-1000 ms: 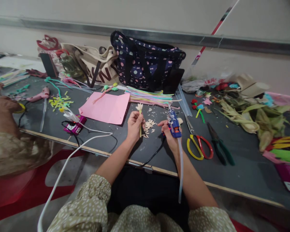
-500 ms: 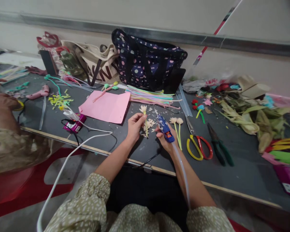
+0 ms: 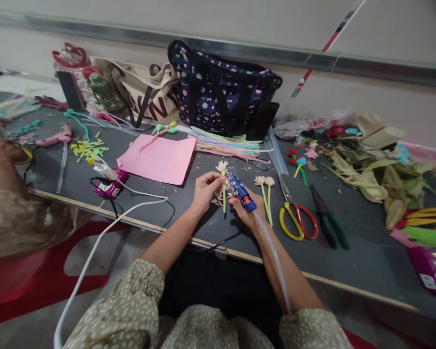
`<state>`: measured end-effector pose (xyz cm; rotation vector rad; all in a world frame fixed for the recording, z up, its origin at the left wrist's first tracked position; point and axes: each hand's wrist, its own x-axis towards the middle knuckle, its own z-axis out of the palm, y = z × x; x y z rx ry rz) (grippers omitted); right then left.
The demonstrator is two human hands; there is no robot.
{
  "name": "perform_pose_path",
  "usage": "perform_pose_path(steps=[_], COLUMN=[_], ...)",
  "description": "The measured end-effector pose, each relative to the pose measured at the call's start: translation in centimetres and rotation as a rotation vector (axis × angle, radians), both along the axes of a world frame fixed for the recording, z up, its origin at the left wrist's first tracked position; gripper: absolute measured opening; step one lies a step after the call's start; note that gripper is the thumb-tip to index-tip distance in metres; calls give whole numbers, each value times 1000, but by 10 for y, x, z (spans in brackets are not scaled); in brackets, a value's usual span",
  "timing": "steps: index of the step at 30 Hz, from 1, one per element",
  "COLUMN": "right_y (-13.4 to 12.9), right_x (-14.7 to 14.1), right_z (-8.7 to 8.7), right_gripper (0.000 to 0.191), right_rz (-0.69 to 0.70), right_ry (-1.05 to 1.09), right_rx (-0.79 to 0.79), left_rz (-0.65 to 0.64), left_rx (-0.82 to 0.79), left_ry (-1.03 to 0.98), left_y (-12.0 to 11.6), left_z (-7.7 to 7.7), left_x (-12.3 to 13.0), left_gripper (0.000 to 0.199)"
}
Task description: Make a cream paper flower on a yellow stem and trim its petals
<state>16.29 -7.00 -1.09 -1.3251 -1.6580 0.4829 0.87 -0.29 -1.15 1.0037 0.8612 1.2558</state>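
Pinched in my left hand [image 3: 207, 190] is a small cream flower [image 3: 222, 167] on a green stem, held upright. My right hand [image 3: 247, 208] is wrapped round a blue glue gun [image 3: 241, 193], whose nozzle end is close beside the flower; the tip is hard to make out among pale scraps. A clear glue stick [image 3: 271, 242] trails from the gun's back along my right forearm. Cream petal pieces lie on the dark table under my hands. Two finished-looking cream flowers [image 3: 264, 181] with green stems lie just right of my right hand.
Scissors [image 3: 291, 218] and pliers [image 3: 329, 218] lie to the right, with dried husks [image 3: 378, 179] beyond. Pink paper [image 3: 160, 157], pipe cleaners [image 3: 228, 143] and bags [image 3: 221, 92] are behind. A white cable [image 3: 105, 232] crosses the table's front edge [image 3: 160, 230]. Another person's hand [image 3: 3, 150] is at left.
The flower in my left hand has moved slightly right, its stem now upright. My right hand has brought the glue gun left, closer to the flower.
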Motion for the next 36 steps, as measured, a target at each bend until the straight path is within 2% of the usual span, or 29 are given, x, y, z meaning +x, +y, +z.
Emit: perform_pose_path(steps=[15,25,36], right_y=[-1,0,-1], right_x=[3,3,1], right_z=[-6,-10,-5], right_gripper=[37,41,37], right_rz=[-11,-16,-26], right_ry=[18,44,31], right_rx=[-64,-87,-49], left_rz=[0,-9,-6], left_rx=[-6,22,21], left_ry=[12,18,32], left_y=[-3,-1,-2], left_z=[6,2,4], left_x=[1,1,1], left_gripper=[23,22,25])
